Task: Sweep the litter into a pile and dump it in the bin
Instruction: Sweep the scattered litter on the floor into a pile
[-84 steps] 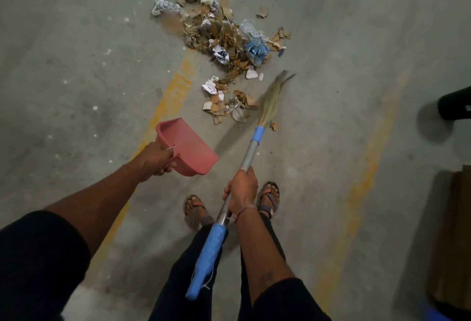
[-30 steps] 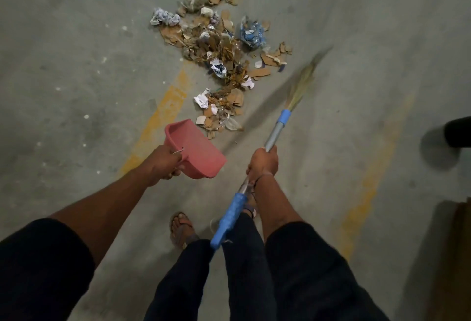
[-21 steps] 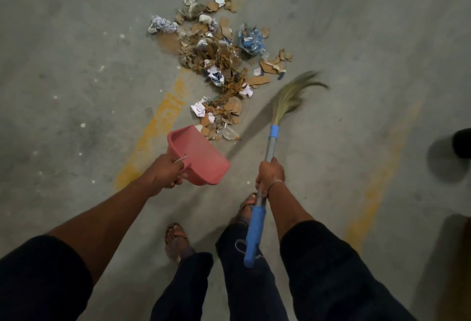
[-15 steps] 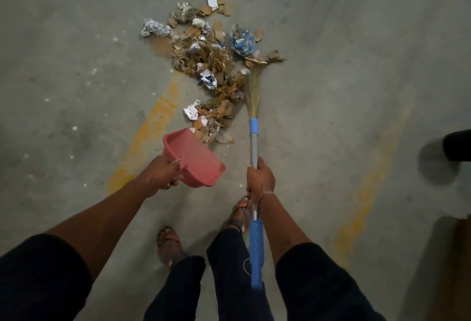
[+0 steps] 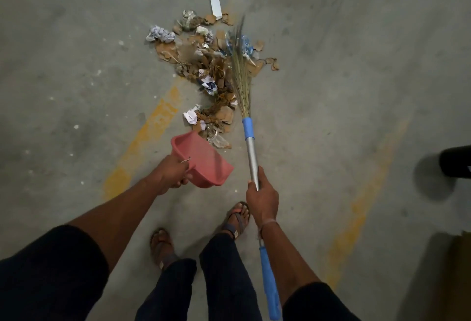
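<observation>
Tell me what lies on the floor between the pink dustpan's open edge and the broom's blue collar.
Head view: clear plastic scrap and torn cardboard bits, the pile's near end, lie between pink plastic dustpan and blue collar.

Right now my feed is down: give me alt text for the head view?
Seen from above, a person's right hand grips a broom whose bristles lie over the right side of a litter pile on a concrete floor. The left hand holds a pink dustpan just short of the pile's near end.

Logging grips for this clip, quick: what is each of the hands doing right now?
Left hand: grips the pink dustpan.
Right hand: grips the broom by its metal handle.
</observation>
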